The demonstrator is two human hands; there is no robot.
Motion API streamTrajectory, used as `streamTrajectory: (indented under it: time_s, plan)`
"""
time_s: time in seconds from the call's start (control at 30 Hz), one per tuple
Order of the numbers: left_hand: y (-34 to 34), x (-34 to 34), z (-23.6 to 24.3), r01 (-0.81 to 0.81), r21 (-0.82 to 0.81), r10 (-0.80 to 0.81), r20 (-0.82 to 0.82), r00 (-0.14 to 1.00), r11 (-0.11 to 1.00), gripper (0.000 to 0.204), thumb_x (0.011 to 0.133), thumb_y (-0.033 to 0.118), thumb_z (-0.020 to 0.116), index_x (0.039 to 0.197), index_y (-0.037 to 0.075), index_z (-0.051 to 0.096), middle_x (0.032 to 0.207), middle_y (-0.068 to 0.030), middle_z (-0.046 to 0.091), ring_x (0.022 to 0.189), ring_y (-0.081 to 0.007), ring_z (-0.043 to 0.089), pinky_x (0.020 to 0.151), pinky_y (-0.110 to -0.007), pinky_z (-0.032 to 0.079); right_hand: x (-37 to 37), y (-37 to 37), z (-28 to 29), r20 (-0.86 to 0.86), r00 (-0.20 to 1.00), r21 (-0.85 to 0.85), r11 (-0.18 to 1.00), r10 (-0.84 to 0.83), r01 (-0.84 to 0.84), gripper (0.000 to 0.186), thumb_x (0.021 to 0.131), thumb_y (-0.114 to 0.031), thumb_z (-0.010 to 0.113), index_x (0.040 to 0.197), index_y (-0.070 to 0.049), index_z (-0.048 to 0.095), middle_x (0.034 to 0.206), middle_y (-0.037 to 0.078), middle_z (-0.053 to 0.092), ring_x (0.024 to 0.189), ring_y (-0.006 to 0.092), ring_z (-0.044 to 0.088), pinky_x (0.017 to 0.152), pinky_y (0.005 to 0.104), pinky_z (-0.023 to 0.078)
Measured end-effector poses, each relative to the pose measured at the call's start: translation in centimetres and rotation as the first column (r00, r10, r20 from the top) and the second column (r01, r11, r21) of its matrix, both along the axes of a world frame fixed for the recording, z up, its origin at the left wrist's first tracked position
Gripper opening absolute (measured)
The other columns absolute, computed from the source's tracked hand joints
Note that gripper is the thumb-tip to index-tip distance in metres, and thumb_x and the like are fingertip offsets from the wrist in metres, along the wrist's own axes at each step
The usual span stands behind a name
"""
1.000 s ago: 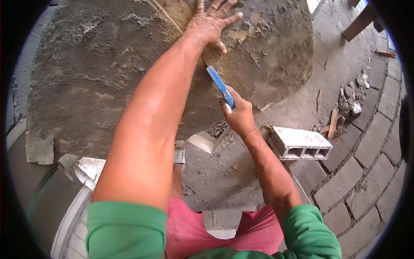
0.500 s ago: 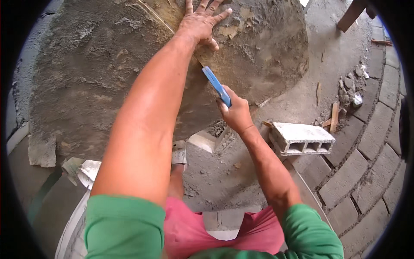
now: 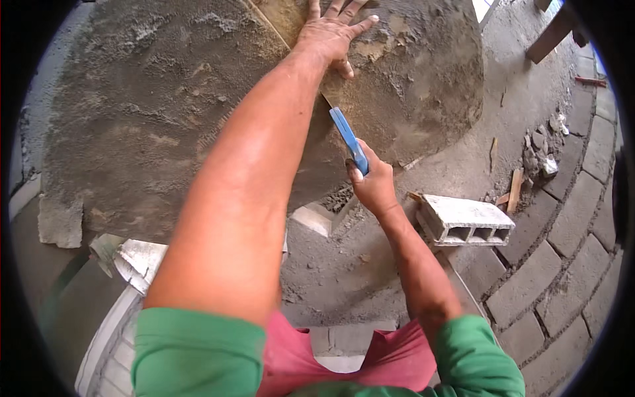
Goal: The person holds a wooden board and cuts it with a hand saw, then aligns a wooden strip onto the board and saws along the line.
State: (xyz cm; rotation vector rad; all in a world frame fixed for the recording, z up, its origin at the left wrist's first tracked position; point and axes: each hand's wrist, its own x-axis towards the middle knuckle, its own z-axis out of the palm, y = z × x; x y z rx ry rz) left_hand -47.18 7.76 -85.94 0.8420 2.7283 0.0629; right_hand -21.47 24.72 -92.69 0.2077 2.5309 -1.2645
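Note:
A large rough board (image 3: 152, 132), caked with grey-brown dirt, fills the upper left and middle. My left hand (image 3: 334, 33) presses flat on it near the top, fingers spread and holding nothing. In my right hand (image 3: 376, 182), below the board's near edge, is the blue handle of what looks like a handsaw (image 3: 345, 132). Its thin blade is seen edge-on, pointing up and left towards the board. A narrow straight line (image 3: 268, 23) runs across the board beyond my left wrist. My left forearm hides part of this line and the board's middle.
A white hollow block (image 3: 466, 215) stands right of my right forearm. Wood scraps (image 3: 514, 190) and rubble (image 3: 537, 145) lie farther right, beside grey paving blocks (image 3: 529, 284). A brown wooden leg (image 3: 552, 33) rises at the upper right. Torn whitish material (image 3: 139, 261) sits at lower left.
Both hands and the saw appear slightly farther right and lower in the picture; the view has also shifted a little. My left hand stays flat on the board, my right keeps its grip.

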Motion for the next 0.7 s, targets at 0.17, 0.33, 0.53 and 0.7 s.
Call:
streamTrajectory:
  time_s: [0.17, 0.33, 0.53, 0.7]
  plan:
    - [-2.5, 1.7, 0.1, -0.095, -0.249, 0.123, 0.097, 0.988, 0.964, 0.13, 0.062, 0.049, 0.092, 0.167, 0.025, 0.018, 0.176, -0.0103, -0.004, 0.161, -0.0345, -0.007, 0.124, -0.068, -0.004, 2.0, 0.1, 8.2, 0.088, 0.985, -0.069, 0.988, 0.146, -0.14, 0.057, 0.086, -0.015, 0.068, 0.142, -0.011, 0.059, 0.105, 0.028, 0.071, 0.095, 0.0447, 0.071, 0.086, 0.0456, 0.056]
    - [-4.5, 1.5, 0.5, -0.061, -0.238, 0.072, 0.034, 0.997, 0.969, 0.132, 0.06, 0.052, 0.093, 0.167, 0.026, 0.019, 0.175, -0.0112, -0.004, 0.161, -0.0369, -0.008, 0.122, -0.071, -0.004, 10.3, 9.2, 20.9, 0.303, 0.941, -0.107, 0.986, 0.152, -0.125, 0.057, 0.084, -0.003, 0.062, 0.141, -0.005, 0.06, 0.119, 0.025, 0.072, 0.111, 0.0362, 0.073, 0.096, 0.0388, 0.055]
    - [2.0, -0.3, -1.3, -0.029, -0.137, 0.032, 0.017, 0.999, 0.99, 0.132, 0.059, 0.051, 0.093, 0.167, 0.025, 0.022, 0.176, -0.0115, -0.002, 0.161, -0.0372, -0.008, 0.122, -0.07, -0.004, -3.9, -1.7, -0.2, 0.03, 0.999, 0.077, 0.996, 0.033, -0.036, 0.048, 0.087, -0.022, 0.07, 0.133, -0.013, 0.062, 0.095, 0.028, 0.07, 0.091, 0.0495, 0.068, 0.081, 0.0557, 0.054]
    - [-3.3, 1.4, -0.1, -0.104, -0.227, 0.127, 0.09, 0.988, 0.968, 0.132, 0.06, 0.051, 0.093, 0.167, 0.026, 0.021, 0.175, -0.0121, -0.003, 0.161, -0.037, -0.006, 0.123, -0.07, -0.003, 4.9, 2.0, 8.9, 0.115, 0.983, -0.074, 0.988, 0.145, -0.137, 0.056, 0.088, -0.019, 0.07, 0.143, -0.015, 0.058, 0.096, 0.027, 0.071, 0.089, 0.0465, 0.07, 0.08, 0.051, 0.056]
